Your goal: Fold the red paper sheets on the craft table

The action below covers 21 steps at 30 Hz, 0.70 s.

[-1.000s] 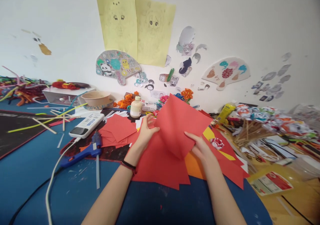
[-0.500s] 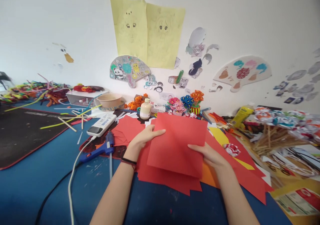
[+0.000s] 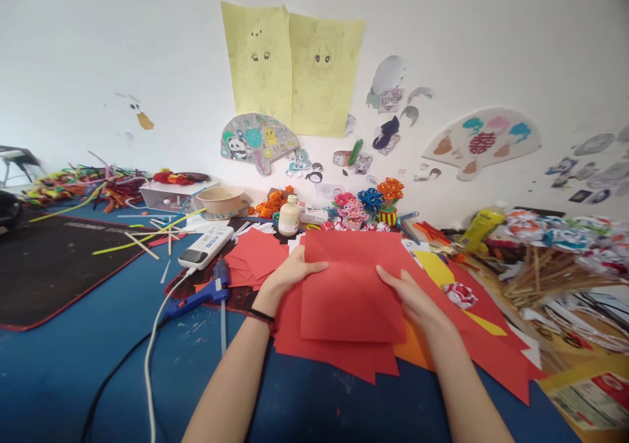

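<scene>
Between my two hands is a square red paper sheet (image 3: 351,299), held up over a pile of red sheets (image 3: 339,358). My left hand (image 3: 297,269) grips its left edge, thumb on the front and fingers hidden behind. At the right edge my right hand (image 3: 410,292) pinches it the same way. The sheet bows slightly, with its bottom edge nearly level. Smaller cut red papers (image 3: 258,253) lie left of my left hand. An orange sheet (image 3: 415,345) peeks out under my right wrist.
A blue glue gun (image 3: 211,292) and white power strip (image 3: 206,246) with cables lie at left. Behind the sheet stand a cream bottle (image 3: 289,217) and pipe-cleaner flowers (image 3: 369,200). To the right are a red-white paper ball (image 3: 460,295) and many sticks (image 3: 531,276).
The red sheet has turned from tilted to nearly level, its upper edge lower. My right hand has moved up slightly along its edge; both hands keep their hold.
</scene>
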{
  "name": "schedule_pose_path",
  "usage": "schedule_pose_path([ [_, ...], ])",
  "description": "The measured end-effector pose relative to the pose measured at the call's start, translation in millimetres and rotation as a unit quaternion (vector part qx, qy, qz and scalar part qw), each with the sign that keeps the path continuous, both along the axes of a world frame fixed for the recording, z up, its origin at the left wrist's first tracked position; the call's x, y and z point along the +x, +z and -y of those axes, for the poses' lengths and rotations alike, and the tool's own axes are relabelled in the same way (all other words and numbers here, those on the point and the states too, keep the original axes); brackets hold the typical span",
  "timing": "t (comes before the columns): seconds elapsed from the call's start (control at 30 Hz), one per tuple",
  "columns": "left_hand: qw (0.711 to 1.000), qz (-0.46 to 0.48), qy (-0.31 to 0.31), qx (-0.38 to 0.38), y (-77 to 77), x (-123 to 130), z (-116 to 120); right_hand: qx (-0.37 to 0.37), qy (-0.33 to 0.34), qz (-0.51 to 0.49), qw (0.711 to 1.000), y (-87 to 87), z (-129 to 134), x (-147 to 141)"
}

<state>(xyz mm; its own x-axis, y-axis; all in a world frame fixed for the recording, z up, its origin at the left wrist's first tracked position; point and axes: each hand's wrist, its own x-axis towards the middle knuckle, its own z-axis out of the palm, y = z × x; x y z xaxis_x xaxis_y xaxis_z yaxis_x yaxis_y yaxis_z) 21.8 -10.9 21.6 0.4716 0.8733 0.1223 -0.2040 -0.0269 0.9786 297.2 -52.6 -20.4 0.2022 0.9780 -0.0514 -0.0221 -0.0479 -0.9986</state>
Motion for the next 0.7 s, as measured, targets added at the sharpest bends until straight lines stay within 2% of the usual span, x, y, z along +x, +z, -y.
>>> schedule_pose_path([
  [0.1, 0.999, -0.022, 0.013, 0.044, 0.6, -1.7, -2.5, -0.019, -0.012, 0.033, 0.999, 6.2, -0.9, -5.5],
  [0.2, 0.996, -0.029, 0.053, 0.062, -0.2, -2.8, -5.6, 0.003, 0.036, 0.022, 0.999, 11.2, -2.8, -6.0],
  [0.27, 0.993, -0.009, 0.103, 0.059, -1.3, -2.4, -7.8, 0.018, 0.063, -0.02, 0.998, 13.3, -4.8, -2.3],
  [0.37, 0.981, 0.042, 0.184, 0.045, -3.2, 1.2, -10.2, -0.009, 0.051, -0.119, 0.992, 16.7, -7.7, 1.9],
  [0.47, 0.971, 0.061, 0.224, 0.056, -5.1, 8.7, -10.3, -0.019, 0.044, -0.252, 0.967, 20.6, -9.7, -4.6],
  [0.57, 0.963, 0.013, 0.24, 0.124, -6.6, 18.7, -6.6, 0.021, 0.029, -0.331, 0.943, 20.8, -11.5, -17.5],
  [0.7, 0.93, -0.143, 0.208, 0.267, -5.9, 32.8, 5.6, 0.018, -0.015, -0.354, 0.935, 14.1, -15.8, -23.9],
])
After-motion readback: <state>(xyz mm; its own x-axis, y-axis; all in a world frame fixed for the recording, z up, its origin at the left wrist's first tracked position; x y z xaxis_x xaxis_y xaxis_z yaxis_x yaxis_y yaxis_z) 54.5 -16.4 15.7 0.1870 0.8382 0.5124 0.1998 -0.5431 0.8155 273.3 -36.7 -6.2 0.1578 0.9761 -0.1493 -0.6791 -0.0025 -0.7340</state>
